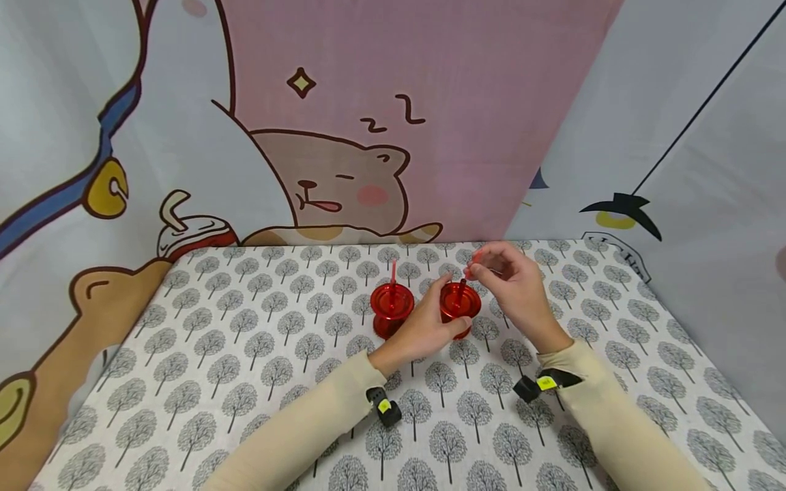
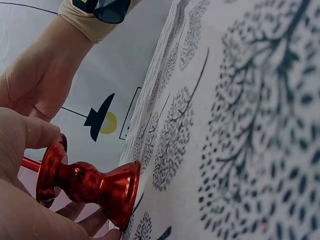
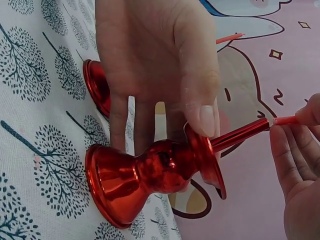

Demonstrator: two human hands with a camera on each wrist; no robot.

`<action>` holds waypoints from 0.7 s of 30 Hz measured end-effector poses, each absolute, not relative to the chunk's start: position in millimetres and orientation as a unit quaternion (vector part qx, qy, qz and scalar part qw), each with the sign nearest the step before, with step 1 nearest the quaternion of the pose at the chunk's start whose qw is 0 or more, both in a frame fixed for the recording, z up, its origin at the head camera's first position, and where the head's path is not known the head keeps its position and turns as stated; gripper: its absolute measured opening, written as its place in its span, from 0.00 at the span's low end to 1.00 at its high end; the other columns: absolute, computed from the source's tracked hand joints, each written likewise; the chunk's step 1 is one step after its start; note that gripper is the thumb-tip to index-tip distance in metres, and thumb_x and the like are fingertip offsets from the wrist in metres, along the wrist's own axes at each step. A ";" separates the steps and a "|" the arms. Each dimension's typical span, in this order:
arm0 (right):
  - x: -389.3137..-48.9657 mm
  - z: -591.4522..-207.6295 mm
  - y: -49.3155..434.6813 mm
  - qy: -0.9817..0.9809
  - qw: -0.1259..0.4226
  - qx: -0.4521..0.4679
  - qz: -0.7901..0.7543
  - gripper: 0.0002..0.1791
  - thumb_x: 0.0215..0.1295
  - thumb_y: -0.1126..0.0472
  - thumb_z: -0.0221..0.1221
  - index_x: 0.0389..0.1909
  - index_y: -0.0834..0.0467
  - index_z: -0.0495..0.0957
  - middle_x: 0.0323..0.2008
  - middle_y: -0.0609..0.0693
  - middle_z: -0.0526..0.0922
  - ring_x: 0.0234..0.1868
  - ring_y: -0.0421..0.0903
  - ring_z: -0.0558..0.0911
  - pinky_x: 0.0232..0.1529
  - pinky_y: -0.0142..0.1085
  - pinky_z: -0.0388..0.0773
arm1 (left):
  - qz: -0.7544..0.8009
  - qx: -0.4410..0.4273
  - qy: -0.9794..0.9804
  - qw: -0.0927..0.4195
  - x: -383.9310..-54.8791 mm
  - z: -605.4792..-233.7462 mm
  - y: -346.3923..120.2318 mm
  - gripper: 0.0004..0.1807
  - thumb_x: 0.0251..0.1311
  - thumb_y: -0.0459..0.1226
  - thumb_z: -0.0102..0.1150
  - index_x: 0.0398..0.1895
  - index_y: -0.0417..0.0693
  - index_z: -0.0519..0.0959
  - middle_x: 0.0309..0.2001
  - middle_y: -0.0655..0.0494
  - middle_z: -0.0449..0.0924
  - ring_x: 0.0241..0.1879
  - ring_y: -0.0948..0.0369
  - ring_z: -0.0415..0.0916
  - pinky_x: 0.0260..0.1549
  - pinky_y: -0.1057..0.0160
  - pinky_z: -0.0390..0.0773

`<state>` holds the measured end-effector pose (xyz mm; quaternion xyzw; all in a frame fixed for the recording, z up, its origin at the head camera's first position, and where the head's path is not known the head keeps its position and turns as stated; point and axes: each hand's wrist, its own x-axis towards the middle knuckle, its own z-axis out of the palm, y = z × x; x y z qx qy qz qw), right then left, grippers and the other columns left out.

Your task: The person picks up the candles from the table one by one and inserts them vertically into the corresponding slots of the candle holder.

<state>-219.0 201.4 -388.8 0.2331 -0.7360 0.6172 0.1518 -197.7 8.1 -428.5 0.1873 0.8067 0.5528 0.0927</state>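
A shiny red metal candlestick (image 1: 468,299) stands upright on the patterned cloth, its narrow tube (image 3: 242,135) rising from a round dish. My left hand (image 1: 430,324) grips it at the dish, thumb on the near side and fingers behind, as the left wrist view also shows. Above the tube, my right hand (image 1: 516,290) pinches a thin pinkish-red candle (image 3: 285,120) between thumb and fingers. The candle's end is at the mouth of the tube; whether it has entered cannot be told. Fingers hide most of this candle.
A second red candlestick (image 1: 382,326) stands just left of the held one, with a slim candle (image 1: 394,271) upright in it. The tree-print tablecloth (image 1: 276,409) covers the table. A cartoon-print curtain (image 1: 479,136) hangs behind the back edge.
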 end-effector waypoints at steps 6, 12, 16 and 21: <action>-221.3 -391.5 201.8 -0.739 0.146 0.235 0.614 0.08 0.75 0.77 0.64 0.50 0.71 0.80 0.39 0.60 0.87 0.41 0.46 0.88 0.47 0.33 0.88 | 0.550 0.185 0.809 0.090 -197.9 -427.9 8.3 0.50 0.75 0.40 0.67 0.91 0.47 0.49 0.83 0.43 0.63 0.79 0.51 0.65 0.78 0.49 0.66; -220.9 -391.6 201.4 -0.739 0.146 0.237 0.614 0.08 0.74 0.77 0.64 0.50 0.71 0.80 0.39 0.60 0.87 0.41 0.46 0.88 0.47 0.33 0.88 | 0.554 0.187 0.806 0.090 -197.2 -426.6 8.0 0.50 0.74 0.40 0.67 0.91 0.46 0.49 0.82 0.43 0.63 0.79 0.51 0.66 0.78 0.49 0.67; -220.2 -391.3 200.6 -0.740 0.144 0.238 0.612 0.08 0.74 0.77 0.64 0.50 0.71 0.80 0.39 0.60 0.87 0.41 0.46 0.88 0.47 0.32 0.87 | 0.554 0.190 0.806 0.087 -196.6 -426.3 8.1 0.49 0.74 0.40 0.68 0.90 0.45 0.50 0.83 0.43 0.62 0.79 0.51 0.66 0.78 0.49 0.67; -220.3 -391.6 199.8 -0.747 0.148 0.239 0.603 0.08 0.74 0.77 0.63 0.50 0.70 0.81 0.41 0.62 0.86 0.42 0.45 0.88 0.48 0.31 0.87 | 0.555 0.190 0.805 0.088 -196.3 -426.5 8.1 0.49 0.74 0.40 0.67 0.90 0.46 0.51 0.82 0.43 0.63 0.78 0.51 0.67 0.77 0.50 0.68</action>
